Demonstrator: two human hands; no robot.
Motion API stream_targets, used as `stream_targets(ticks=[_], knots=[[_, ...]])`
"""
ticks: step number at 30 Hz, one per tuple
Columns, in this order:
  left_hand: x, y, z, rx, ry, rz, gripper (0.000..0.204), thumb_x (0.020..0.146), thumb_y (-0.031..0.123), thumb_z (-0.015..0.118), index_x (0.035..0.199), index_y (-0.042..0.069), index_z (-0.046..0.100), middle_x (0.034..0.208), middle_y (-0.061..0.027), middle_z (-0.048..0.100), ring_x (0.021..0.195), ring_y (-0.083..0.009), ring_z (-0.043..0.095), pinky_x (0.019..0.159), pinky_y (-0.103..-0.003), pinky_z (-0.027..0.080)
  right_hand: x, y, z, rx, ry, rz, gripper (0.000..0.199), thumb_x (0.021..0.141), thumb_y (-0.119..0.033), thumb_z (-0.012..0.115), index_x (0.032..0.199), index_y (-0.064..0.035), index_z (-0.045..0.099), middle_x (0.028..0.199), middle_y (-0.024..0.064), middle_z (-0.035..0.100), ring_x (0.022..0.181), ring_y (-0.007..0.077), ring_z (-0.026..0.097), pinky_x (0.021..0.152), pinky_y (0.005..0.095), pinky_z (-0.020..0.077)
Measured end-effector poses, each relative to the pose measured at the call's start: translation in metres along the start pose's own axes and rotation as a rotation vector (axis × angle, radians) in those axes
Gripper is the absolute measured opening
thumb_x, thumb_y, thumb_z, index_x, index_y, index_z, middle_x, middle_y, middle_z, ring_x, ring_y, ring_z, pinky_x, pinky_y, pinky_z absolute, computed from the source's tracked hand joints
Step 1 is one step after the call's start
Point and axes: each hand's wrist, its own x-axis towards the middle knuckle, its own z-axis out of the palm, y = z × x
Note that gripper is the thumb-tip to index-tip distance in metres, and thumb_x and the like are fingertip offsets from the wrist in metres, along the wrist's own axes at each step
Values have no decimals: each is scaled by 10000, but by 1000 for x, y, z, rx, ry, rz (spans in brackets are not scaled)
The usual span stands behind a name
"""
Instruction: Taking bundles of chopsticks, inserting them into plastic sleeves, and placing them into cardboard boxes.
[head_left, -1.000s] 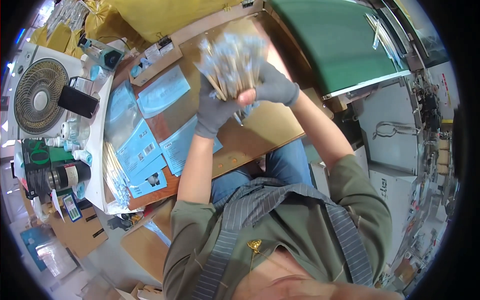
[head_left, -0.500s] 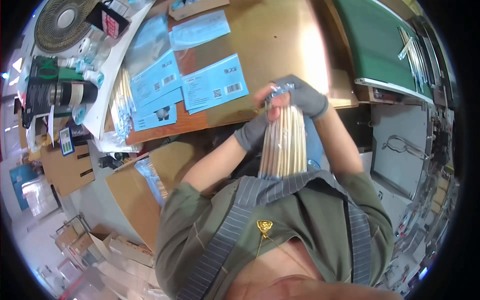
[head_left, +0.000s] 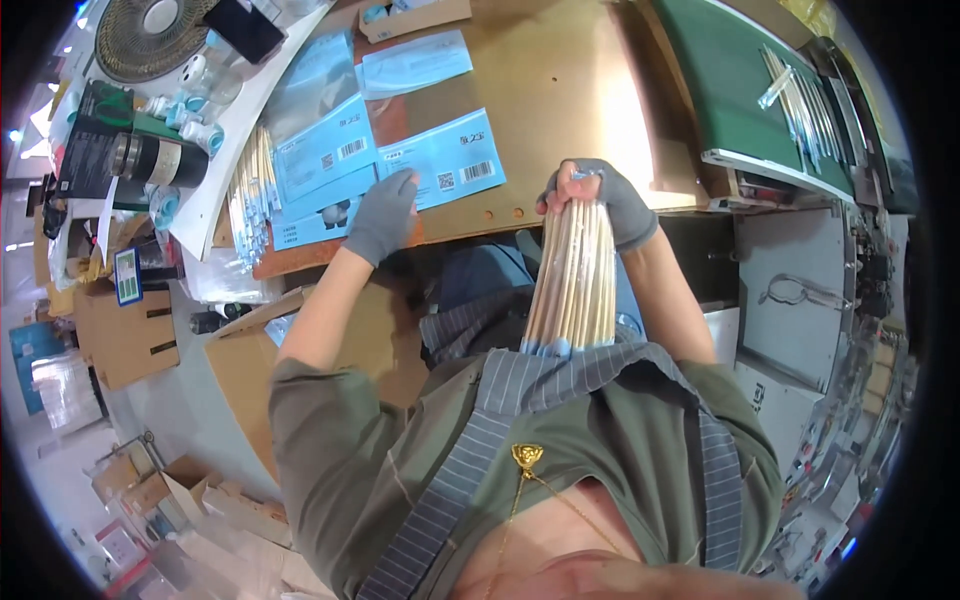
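My right hand (head_left: 607, 203), in a grey fingerless glove, is closed round the upper end of a bundle of thin wooden sticks (head_left: 572, 280) in clear wrapping. Bluish ends of the sticks hang down against my striped apron. My left hand (head_left: 386, 217), gloved alike, is over the table's near edge, at the left edge of a blue and clear printed bag (head_left: 450, 160). Its fingers are mostly hidden, so whether they grip the bag does not show. More blue bags (head_left: 325, 150) lie overlapped to its left, and another flat one (head_left: 415, 65) is farther back.
Left of the bags lies a pile of wrapped sticks (head_left: 255, 195) beside a white shelf with a black flask (head_left: 158, 160), a phone (head_left: 243, 30) and a fan (head_left: 155, 30). More sticks (head_left: 800, 105) rest on a green surface at right. An open cardboard box (head_left: 250, 370) stands below the table.
My left hand has let go of the bundle and moved left to the blue bags. My right hand keeps hold of the sticks, nearly in the same place.
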Motion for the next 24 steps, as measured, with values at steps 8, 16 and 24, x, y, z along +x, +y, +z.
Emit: stream_targets(ticks=[8, 16, 24], knots=[[-19, -34, 19, 278, 92, 23, 277, 849, 333, 624, 696, 116, 546, 657, -90, 550, 616, -291, 570, 526, -419, 446, 21, 22, -4, -101, -116, -71, 191, 775, -148, 616, 796, 38, 654, 802, 141, 654, 758, 215, 637, 717, 315, 505], [43, 6, 18, -240, 270, -157, 341, 924, 259, 501, 675, 27, 492, 615, -172, 514, 630, -380, 551, 564, -436, 416, 8, 12, 7, -131, -65, -28, 226, 762, -201, 639, 746, 24, 659, 759, 123, 662, 702, 202, 627, 674, 300, 500], [65, 22, 17, -486, 208, -477, 506, 876, 410, 575, 784, -85, 623, 651, -161, 616, 611, -198, 568, 588, -396, 413, 32, 16, -21, -674, -419, -873, 182, 811, -137, 631, 885, 28, 655, 912, 144, 656, 797, 250, 643, 753, 325, 502]])
